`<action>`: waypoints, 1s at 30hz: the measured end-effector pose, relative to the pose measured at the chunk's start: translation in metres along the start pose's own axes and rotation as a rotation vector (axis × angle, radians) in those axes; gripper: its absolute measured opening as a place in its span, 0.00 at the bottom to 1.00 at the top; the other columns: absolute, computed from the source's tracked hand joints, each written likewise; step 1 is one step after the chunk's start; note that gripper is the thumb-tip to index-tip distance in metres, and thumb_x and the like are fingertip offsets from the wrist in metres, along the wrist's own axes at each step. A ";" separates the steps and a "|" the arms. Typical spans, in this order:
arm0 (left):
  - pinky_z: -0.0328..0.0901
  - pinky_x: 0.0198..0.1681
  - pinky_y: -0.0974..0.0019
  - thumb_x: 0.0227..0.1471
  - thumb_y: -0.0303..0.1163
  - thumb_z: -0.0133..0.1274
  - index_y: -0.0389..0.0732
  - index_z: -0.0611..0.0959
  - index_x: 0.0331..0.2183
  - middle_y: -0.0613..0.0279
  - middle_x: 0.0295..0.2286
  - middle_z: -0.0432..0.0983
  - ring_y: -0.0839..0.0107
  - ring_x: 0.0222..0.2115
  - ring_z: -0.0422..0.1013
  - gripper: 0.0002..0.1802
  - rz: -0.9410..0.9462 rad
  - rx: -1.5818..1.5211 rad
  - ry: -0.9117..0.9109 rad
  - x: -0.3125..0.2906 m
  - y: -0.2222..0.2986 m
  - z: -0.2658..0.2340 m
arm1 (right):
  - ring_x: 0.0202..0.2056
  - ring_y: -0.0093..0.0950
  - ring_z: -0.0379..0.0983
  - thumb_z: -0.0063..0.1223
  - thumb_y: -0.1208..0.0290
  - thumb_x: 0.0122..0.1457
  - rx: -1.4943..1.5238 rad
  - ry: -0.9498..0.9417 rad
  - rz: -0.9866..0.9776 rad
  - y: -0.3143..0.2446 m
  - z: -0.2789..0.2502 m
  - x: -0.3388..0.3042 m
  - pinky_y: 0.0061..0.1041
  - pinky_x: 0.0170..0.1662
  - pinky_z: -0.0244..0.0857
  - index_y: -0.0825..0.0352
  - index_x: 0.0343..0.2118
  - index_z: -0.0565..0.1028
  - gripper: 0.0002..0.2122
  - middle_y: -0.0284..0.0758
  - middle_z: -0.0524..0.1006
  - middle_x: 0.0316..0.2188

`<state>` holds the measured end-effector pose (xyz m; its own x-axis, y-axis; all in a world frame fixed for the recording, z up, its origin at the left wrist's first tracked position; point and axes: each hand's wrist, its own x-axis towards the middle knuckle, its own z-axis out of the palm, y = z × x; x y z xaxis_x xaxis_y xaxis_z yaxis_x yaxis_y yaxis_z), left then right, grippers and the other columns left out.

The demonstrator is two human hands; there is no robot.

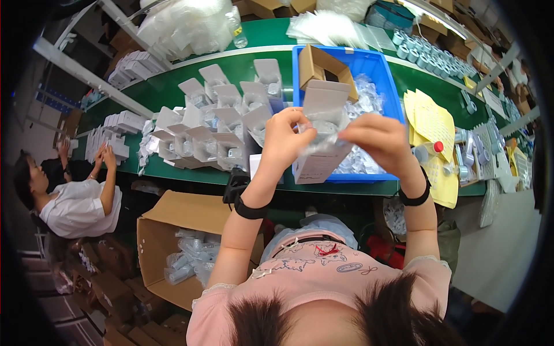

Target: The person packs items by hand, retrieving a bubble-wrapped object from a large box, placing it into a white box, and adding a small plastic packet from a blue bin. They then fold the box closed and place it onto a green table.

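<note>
An open white carton (318,167) stands tilted before me, its lid flap (326,99) raised. Inside it sits an item in a clear plastic bag (324,128); what the item is, I cannot make out. My left hand (281,135) is closed at the carton's left rim, thumb and fingertips at the plastic. On the opposite side, my right hand (378,138) pinches the bag's edge above the right rim, slightly blurred. Directly behind the carton is a blue bin (394,95) holding many small white packets (367,95) and a brown cardboard box (314,64).
Several open white cartons (216,118) with bagged items crowd the green table left of my hands. Yellow sheets (431,118) and a red-capped bottle (430,150) lie to the right. Below is a large cardboard box (173,216) of bagged parts. A co-worker (81,196) sits far left.
</note>
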<state>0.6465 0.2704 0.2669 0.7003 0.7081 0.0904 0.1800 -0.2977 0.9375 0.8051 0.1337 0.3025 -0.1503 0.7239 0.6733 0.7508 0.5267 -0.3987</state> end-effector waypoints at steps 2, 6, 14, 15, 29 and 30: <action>0.64 0.30 0.67 0.31 0.27 0.56 0.31 0.77 0.20 0.50 0.30 0.74 0.63 0.30 0.71 0.09 -0.049 -0.057 0.013 0.000 -0.003 -0.001 | 0.26 0.29 0.72 0.54 0.86 0.40 -0.029 -0.028 -0.003 -0.001 0.005 0.003 0.22 0.27 0.65 0.68 0.34 0.75 0.15 0.36 0.73 0.27; 0.65 0.30 0.67 0.32 0.27 0.57 0.30 0.78 0.18 0.48 0.29 0.75 0.61 0.32 0.72 0.09 -0.005 -0.060 0.029 -0.003 -0.007 -0.006 | 0.25 0.32 0.71 0.54 0.85 0.40 -0.115 -0.072 -0.022 -0.004 0.011 0.009 0.24 0.27 0.65 0.68 0.33 0.74 0.13 0.36 0.73 0.25; 0.63 0.28 0.75 0.38 0.25 0.57 0.31 0.77 0.21 0.55 0.36 0.73 0.78 0.27 0.68 0.06 0.064 -0.035 0.066 -0.023 -0.001 0.002 | 0.38 0.37 0.67 0.57 0.71 0.44 -0.239 -0.463 0.075 -0.031 0.014 0.006 0.34 0.42 0.62 0.67 0.31 0.75 0.10 0.36 0.71 0.33; 0.64 0.29 0.75 0.39 0.25 0.56 0.32 0.77 0.21 0.54 0.37 0.73 0.78 0.28 0.68 0.07 0.068 -0.078 0.080 -0.024 -0.005 0.004 | 0.42 0.39 0.66 0.58 0.69 0.43 -0.340 -0.446 0.042 -0.035 0.014 0.007 0.37 0.46 0.60 0.66 0.31 0.75 0.11 0.36 0.70 0.35; 0.64 0.39 0.71 0.41 0.26 0.55 0.37 0.71 0.37 0.55 0.39 0.70 0.74 0.35 0.68 0.18 0.044 -0.207 0.058 -0.048 -0.013 0.005 | 0.57 0.31 0.53 0.69 0.72 0.33 0.788 -0.028 0.746 0.009 0.061 -0.066 0.31 0.58 0.47 0.65 0.57 0.54 0.45 0.38 0.59 0.54; 0.62 0.41 0.70 0.40 0.27 0.57 0.38 0.68 0.41 0.54 0.40 0.69 0.72 0.37 0.67 0.23 0.082 -0.248 0.066 -0.052 -0.017 0.008 | 0.57 0.30 0.52 0.69 0.74 0.33 0.761 -0.221 0.868 0.013 0.064 -0.071 0.30 0.57 0.48 0.65 0.58 0.51 0.47 0.37 0.58 0.55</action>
<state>0.6131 0.2336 0.2439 0.6573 0.7310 0.1833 -0.0559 -0.1952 0.9792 0.7847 0.1179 0.2097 0.0581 0.9933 -0.0997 0.0898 -0.1047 -0.9904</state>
